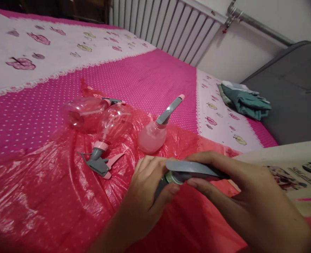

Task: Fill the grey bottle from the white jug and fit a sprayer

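My right hand (239, 189) grips the long grey spray head (194, 168) between thumb and fingers. Below the head sits a pale green collar (175, 177). My left hand (150, 189) is wrapped round the part by the collar and hides most of it. Just beyond the hands, a round spray bottle (151, 137) with a pink collar and a grey head stands tilted. To the left lie two clear spray bottles with pink collars, one bottle (115, 121) with its grey trigger head towards me, the other bottle (85, 110) behind it.
A red plastic bag (63, 182) lies under the bottles on a pink dotted bedspread (150, 77). At the right are a cream box (250, 154) with printing, folded green clothes (250, 102) and a grey headboard (297, 88). A white radiator (166, 28) stands behind.
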Available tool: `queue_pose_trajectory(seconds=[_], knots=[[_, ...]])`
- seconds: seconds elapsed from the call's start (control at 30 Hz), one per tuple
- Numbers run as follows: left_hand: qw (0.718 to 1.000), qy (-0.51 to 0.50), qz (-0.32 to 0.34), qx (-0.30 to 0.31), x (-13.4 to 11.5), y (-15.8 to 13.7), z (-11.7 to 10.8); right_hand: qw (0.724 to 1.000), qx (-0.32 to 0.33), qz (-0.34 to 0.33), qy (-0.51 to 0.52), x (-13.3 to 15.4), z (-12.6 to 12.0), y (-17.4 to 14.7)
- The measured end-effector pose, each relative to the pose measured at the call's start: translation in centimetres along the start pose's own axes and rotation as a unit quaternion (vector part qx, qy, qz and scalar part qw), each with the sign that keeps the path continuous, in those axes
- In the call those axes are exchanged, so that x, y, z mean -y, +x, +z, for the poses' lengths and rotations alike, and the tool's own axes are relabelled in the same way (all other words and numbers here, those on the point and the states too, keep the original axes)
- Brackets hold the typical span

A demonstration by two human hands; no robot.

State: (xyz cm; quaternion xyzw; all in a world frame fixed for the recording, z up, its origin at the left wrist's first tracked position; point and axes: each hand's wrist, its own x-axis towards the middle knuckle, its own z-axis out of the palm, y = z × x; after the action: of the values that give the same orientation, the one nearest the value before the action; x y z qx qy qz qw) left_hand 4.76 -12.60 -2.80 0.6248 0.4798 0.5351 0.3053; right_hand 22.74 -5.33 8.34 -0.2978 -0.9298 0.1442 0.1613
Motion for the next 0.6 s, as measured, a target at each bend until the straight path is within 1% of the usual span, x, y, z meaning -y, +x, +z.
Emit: queue_pose_trajectory(seconds=[0.07,0.23,0.3,0.4,0.53,0.6], knots=[[1.000,0.020,0.010,-0.003,0.0,0.0,0.1,1.000,0.000,0.007,0.003,0.0,0.2,0.0],[0.998,0.057,0.010,-0.006,0.1,-0.3,0.1,0.999,-0.024,-0.033,0.018,1.0,0.1,0.1],[0.998,0.057,0.007,0.007,0.1,-0.3,0.1,0.999,-0.028,-0.019,0.022,1.7,-0.1,0.3],[0.998,0.062,0.003,0.018,0.2,-0.3,0.1,1.000,-0.018,0.020,0.015,2.4,-0.1,0.4],[0.997,0.080,0.010,-0.001,-0.1,-0.1,0.2,1.000,0.008,0.014,-0.005,1.7,0.5,0.2],[0.996,0.086,0.019,-0.001,-0.3,0.1,0.2,1.000,0.017,0.013,-0.020,1.1,0.9,0.1]])
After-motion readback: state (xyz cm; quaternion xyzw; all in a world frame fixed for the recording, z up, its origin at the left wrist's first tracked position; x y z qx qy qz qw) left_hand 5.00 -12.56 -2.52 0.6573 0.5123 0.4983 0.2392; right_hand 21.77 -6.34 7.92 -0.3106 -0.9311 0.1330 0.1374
